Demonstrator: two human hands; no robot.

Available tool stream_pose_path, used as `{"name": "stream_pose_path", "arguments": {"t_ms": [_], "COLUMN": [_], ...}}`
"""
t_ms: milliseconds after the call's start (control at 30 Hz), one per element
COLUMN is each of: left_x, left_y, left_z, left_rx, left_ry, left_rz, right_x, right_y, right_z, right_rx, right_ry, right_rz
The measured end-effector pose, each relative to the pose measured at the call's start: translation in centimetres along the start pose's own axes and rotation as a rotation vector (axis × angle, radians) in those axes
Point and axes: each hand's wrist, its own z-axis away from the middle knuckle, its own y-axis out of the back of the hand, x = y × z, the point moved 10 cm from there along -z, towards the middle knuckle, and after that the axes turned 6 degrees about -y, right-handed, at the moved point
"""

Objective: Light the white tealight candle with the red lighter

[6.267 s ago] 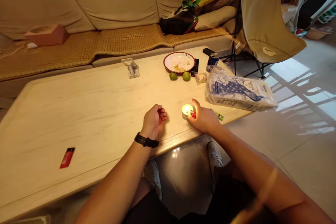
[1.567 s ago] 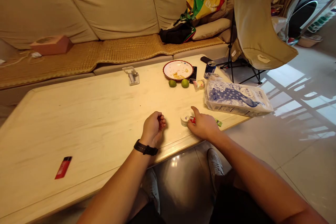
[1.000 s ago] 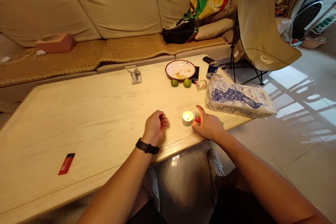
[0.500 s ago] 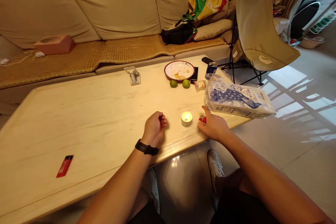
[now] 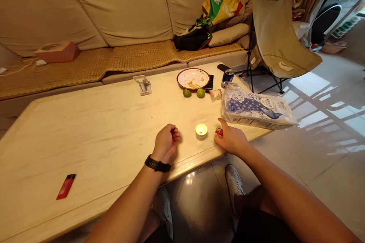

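Here, we pinch a small red item (image 5: 219, 131) in our right hand (image 5: 232, 138), just beside a lit tealight candle (image 5: 201, 133) standing on the counter (image 5: 108, 133); our left hand (image 5: 165, 141) lies loosely curled on the candle's other side, whether fully closed we cannot tell.

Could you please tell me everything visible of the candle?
The candle is short and round, a tealight with pale sides whose material is unclear. It is lit: a small flame glows in its bright yellowish top. It stands upright on the table between the left hand and right hand, touching neither.
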Motion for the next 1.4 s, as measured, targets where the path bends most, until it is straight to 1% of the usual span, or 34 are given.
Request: {"name": "stream_pose_path", "arguments": {"t_ms": [200, 367, 533, 733, 867, 1067, 1400], "left_x": [-0.2, 0.0, 0.0, 0.1, 0.1, 0.2, 0.3], "left_y": [0.0, -0.2, -0.2, -0.2, -0.1, -0.2, -0.4], "left_z": [0.0, 0.2, 0.2, 0.3, 0.3, 0.3, 0.3], "left_rx": [-0.009, -0.025, -0.021, -0.020, -0.009, -0.010, -0.027], "left_ry": [0.019, 0.001, 0.001, 0.000, 0.002, 0.011, -0.009], "left_rz": [-0.002, -0.001, 0.006, 0.014, 0.015, 0.001, 0.012], "right_x": [-0.3, -0.7, -1.8, -3.1, -2.9, -2.8, -3.8], "right_y": [0.2, 0.2, 0.7, 0.8, 0.6, 0.7, 0.7], "right_z": [0.2, 0.4, 0.8, 1.1, 0.9, 0.8, 1.0], "right_rx": [0.016, 0.015, 0.043, 0.023, 0.014, 0.026, 0.019], "right_ry": [0.031, 0.029, 0.072, 0.087, 0.071, 0.084, 0.094], "right_rz": [-0.013, -0.039, -0.065, -0.076, -0.073, -0.056, -0.065]}}
